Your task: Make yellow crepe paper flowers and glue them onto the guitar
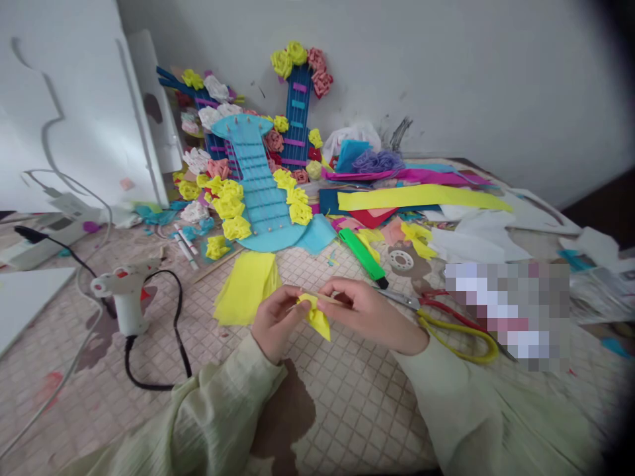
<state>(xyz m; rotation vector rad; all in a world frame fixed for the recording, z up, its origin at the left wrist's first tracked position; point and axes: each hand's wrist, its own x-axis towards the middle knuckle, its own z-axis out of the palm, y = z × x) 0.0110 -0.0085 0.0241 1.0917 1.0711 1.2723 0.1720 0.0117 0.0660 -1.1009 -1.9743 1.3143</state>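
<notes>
Checked table point(360, 410), before the light-blue guitar point(265, 198), our left hand point(278, 320) pinching yellow paper point(318, 324), right hand point(370, 314) closed round stick point(338, 301), fingers bent inward

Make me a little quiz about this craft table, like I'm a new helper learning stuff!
1. What colour is the paper piece at the fingertips of the left hand and the right hand?
2. True or false: the glue gun is to the left of both hands.
3. Which of these is closest to the right hand?
a) the glue gun
b) the scissors
c) the purple yarn

Key:
1. Yellow.
2. True.
3. b: the scissors lie on the table right beside that hand.
</notes>
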